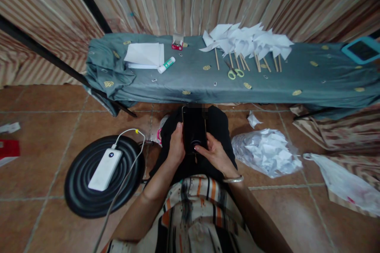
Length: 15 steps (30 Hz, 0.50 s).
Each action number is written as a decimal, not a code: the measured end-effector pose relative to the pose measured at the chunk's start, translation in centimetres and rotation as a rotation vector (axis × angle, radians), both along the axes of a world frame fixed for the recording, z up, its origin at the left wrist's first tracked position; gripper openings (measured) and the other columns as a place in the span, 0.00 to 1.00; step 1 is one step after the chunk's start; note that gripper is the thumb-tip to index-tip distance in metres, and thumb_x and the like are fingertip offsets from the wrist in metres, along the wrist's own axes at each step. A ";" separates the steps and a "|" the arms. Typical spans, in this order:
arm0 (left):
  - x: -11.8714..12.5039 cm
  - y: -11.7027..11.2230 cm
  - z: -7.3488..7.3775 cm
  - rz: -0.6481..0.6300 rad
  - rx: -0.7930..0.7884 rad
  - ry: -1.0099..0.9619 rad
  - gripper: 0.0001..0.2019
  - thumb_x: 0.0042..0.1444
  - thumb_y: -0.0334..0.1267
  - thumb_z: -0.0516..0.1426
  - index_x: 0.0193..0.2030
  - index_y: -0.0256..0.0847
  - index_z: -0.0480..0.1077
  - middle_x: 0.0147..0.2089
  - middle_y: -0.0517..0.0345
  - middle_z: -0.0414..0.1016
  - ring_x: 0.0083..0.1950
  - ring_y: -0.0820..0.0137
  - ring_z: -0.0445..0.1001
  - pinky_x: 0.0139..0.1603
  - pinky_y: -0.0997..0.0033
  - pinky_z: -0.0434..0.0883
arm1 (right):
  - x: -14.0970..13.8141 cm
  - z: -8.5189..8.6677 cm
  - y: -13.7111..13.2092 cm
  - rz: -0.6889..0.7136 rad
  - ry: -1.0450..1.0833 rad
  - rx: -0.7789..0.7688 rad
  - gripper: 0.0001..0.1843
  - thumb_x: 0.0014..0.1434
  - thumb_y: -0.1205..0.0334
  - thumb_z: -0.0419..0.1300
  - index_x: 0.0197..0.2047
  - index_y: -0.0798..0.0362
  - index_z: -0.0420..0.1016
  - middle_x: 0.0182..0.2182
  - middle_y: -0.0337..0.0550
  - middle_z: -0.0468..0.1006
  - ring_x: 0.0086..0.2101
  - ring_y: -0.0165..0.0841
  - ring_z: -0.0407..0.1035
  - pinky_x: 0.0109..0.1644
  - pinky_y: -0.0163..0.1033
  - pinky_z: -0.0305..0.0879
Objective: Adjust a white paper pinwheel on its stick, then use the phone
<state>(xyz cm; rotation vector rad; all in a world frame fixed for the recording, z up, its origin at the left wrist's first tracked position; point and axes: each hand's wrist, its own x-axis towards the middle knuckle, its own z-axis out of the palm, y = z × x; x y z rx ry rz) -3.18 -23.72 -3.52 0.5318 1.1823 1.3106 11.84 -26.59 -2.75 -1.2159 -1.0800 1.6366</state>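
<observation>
Powerbank [105, 169] well left of the hands, flat on a round black disc [77, 193], white cable [131, 161] looping close by the left forearm. Left hand [175, 147] wrapped round the left edge of the phone [194, 128], held over the lap. Right hand [216, 155] cupping its lower right corner, thumb on the glass. Crumpled paper [267, 152] just right of the hands. Counter [192, 83] with scissors [235, 73] beyond them. Likely trouble: forearm snagging the cable and dragging the powerbank off, or phone slipping onto the tiles.

Cloth-covered bench [297, 81] carries paper sheets [145, 54], glue stick [166, 65], scissors [235, 73] and paper pinwheels [249, 41].
</observation>
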 end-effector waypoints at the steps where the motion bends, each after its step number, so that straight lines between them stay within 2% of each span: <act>1: 0.0 0.0 0.1 -0.005 0.002 -0.010 0.35 0.53 0.74 0.62 0.46 0.41 0.83 0.51 0.51 0.88 0.59 0.55 0.82 0.68 0.55 0.72 | 0.0 0.1 0.0 0.002 0.000 0.000 0.26 0.53 0.54 0.76 0.53 0.47 0.78 0.47 0.41 0.86 0.51 0.40 0.79 0.58 0.46 0.77; 9: 0.0 -0.2 0.5 -0.023 -0.028 -0.035 0.37 0.49 0.76 0.63 0.45 0.41 0.82 0.48 0.53 0.89 0.58 0.56 0.83 0.66 0.56 0.74 | 0.2 1.2 0.0 0.002 -0.052 0.020 0.24 0.57 0.48 0.74 0.54 0.46 0.78 0.49 0.41 0.87 0.51 0.41 0.80 0.62 0.47 0.75; 13: 0.3 0.0 0.6 0.021 -0.086 -0.128 0.40 0.41 0.77 0.68 0.43 0.39 0.82 0.43 0.50 0.89 0.52 0.53 0.86 0.58 0.54 0.79 | 0.3 1.9 -0.1 0.008 -0.062 0.000 0.20 0.60 0.45 0.70 0.50 0.47 0.81 0.46 0.44 0.87 0.47 0.43 0.79 0.59 0.49 0.75; 15: 0.4 0.0 0.7 0.039 -0.084 -0.139 0.40 0.40 0.76 0.69 0.42 0.38 0.81 0.42 0.50 0.89 0.50 0.53 0.87 0.55 0.55 0.79 | 0.4 2.2 0.0 0.015 -0.097 -0.003 0.19 0.62 0.44 0.68 0.50 0.47 0.83 0.46 0.45 0.87 0.48 0.44 0.79 0.58 0.49 0.75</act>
